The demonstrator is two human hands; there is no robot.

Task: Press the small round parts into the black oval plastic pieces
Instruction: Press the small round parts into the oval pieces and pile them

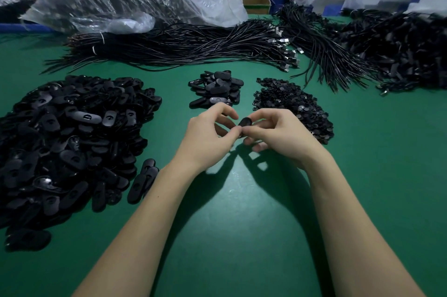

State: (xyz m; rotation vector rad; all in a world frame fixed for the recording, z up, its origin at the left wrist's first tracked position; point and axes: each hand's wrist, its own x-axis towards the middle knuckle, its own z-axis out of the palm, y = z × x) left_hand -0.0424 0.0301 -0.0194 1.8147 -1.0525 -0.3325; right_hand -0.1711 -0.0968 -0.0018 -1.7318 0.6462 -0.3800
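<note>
Green table point(242, 212); left hand point(208, 136) and right hand point(280, 136), fingers curled, together pinch black oval piece point(244, 122).

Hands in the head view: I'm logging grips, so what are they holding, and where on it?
One black oval plastic piece, pinched between the fingertips of the left hand and right hand; its upper rounded end shows, the rest is hidden.
</note>
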